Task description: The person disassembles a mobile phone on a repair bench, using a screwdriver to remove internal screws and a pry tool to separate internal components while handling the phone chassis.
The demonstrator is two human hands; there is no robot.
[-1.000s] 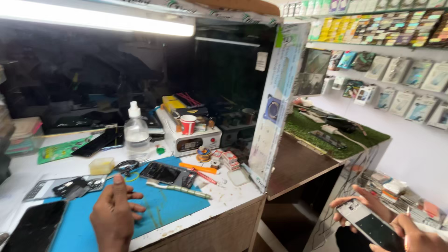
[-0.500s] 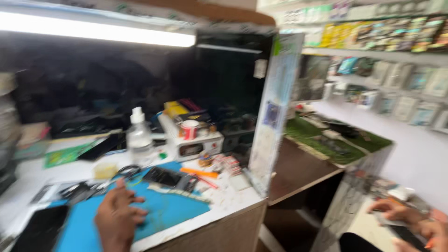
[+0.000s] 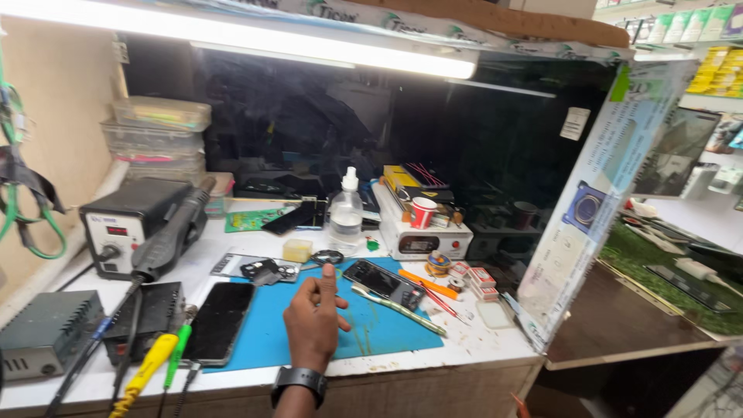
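Progress is looking early: you are hovering your left hand [image 3: 312,321], loosely curled and holding nothing, at lower centre over the blue rubber work mat [image 3: 379,329]. The opened black smartphone [image 3: 383,282] is lying untouched at frame centre, just right of your fingertips.

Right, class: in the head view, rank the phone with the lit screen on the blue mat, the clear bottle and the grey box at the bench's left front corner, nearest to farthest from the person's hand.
From the left hand:
1. Phone with the lit screen, on the blue mat, just right of the raised finger.
2. Clear bottle, behind the hand, further back on the bench.
3. Grey box, far left, at the front corner.
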